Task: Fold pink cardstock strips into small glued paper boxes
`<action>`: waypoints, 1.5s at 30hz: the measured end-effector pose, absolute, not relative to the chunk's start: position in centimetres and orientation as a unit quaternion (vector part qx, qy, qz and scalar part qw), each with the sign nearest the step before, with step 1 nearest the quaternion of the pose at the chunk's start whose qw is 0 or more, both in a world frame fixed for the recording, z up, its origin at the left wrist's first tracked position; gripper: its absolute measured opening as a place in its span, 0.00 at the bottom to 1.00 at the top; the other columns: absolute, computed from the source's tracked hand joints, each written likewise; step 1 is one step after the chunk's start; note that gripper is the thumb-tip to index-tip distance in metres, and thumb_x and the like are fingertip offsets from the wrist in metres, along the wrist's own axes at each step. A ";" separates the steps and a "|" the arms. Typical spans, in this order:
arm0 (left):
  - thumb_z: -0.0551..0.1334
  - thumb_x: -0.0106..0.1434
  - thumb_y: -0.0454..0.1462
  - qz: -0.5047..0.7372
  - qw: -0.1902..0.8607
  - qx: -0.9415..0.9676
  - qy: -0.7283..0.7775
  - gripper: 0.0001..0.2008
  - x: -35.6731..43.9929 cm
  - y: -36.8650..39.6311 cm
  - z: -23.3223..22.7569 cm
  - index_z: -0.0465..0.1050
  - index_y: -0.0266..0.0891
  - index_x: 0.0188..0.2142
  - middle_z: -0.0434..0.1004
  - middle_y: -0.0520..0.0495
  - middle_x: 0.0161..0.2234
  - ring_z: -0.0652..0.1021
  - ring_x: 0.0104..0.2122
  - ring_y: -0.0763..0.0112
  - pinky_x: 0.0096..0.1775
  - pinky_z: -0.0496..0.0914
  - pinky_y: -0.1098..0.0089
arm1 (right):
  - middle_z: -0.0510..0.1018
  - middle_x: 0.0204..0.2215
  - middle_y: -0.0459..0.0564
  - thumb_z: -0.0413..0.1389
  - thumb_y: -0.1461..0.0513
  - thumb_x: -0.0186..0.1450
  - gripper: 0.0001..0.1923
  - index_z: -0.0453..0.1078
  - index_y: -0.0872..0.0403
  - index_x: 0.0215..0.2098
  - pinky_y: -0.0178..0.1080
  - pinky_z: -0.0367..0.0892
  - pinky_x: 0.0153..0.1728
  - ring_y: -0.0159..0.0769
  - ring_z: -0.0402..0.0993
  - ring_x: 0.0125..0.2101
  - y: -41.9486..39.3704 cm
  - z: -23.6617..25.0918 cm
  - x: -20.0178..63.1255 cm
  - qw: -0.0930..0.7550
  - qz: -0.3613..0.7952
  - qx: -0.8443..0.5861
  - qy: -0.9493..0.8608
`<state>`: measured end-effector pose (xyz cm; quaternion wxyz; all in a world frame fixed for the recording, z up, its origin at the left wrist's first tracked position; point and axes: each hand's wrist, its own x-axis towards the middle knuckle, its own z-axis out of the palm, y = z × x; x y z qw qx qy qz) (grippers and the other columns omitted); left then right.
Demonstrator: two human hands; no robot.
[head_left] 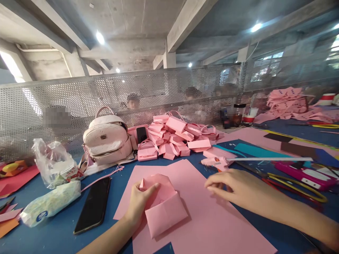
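My left hand is closed on a small folded pink paper bag, thumb inside its raised flap and fingers behind. The bag's flap stands up, and its front face tilts towards me. Beneath it lie large pink paper sheets on the blue table. My right hand hovers over the sheets' right edge, fingers loosely bent and thumb apart, with nothing visible between them. Just beyond that hand is a pink hot glue gun, a long white glue stick pointing right from it.
Behind the sheets is a heap of pink paper bags, beside a pale backpack. At left lie a black phone and a tissue pack. Yellow-handled scissors and a magenta device are at right. A perforated metal screen stands behind.
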<state>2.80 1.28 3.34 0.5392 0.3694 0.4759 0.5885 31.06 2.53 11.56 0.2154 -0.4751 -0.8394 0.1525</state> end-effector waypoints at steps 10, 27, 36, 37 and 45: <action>0.76 0.45 0.45 0.534 0.601 0.343 0.485 0.26 0.3 3.2 4.0 0.76 0.35 0.41 0.83 0.41 0.32 0.82 0.28 0.62 0.31 0.75 0.68 | 0.56 0.15 0.39 0.48 0.59 0.68 0.21 0.50 0.53 0.18 0.34 0.46 0.22 0.27 0.52 0.19 7.3 6.1 23.8 0.221 0.236 -0.375 -0.869; 0.74 0.47 0.41 0.041 0.393 0.835 0.383 0.08 0.9 9.0 10.6 0.82 0.42 0.27 0.78 0.53 0.24 0.74 0.25 0.66 0.29 0.64 0.72 | 0.71 0.41 0.50 0.53 0.65 0.70 0.08 0.71 0.51 0.45 0.35 0.65 0.40 0.34 0.69 0.40 7.9 3.9 25.7 0.344 0.243 -0.187 -0.887; 0.71 0.51 0.41 -0.195 0.167 0.896 0.362 0.20 5.5 12.9 10.0 0.79 0.46 0.46 0.77 0.52 0.29 0.76 0.29 0.65 0.29 0.65 0.72 | 0.79 0.40 0.50 0.54 0.65 0.71 0.08 0.75 0.52 0.43 0.40 0.65 0.43 0.36 0.70 0.42 8.4 3.0 25.6 0.336 0.009 -0.115 -0.935; 0.71 0.51 0.41 -0.192 0.152 0.898 0.365 0.20 5.7 12.8 9.7 0.78 0.45 0.46 0.77 0.51 0.32 0.77 0.31 0.63 0.30 0.66 0.71 | 0.79 0.40 0.49 0.53 0.65 0.71 0.08 0.75 0.52 0.43 0.40 0.66 0.43 0.36 0.70 0.42 8.6 2.8 25.6 0.329 0.013 -0.115 -0.937; 0.69 0.56 0.39 -0.006 -0.202 0.912 0.356 0.17 4.6 7.8 7.9 0.70 0.36 0.43 0.73 0.39 0.46 0.73 0.48 0.53 0.56 0.62 0.53 | 0.81 0.40 0.48 0.50 0.65 0.72 0.11 0.75 0.53 0.46 0.40 0.66 0.44 0.36 0.70 0.43 9.0 2.2 25.4 0.264 0.052 -0.123 -0.955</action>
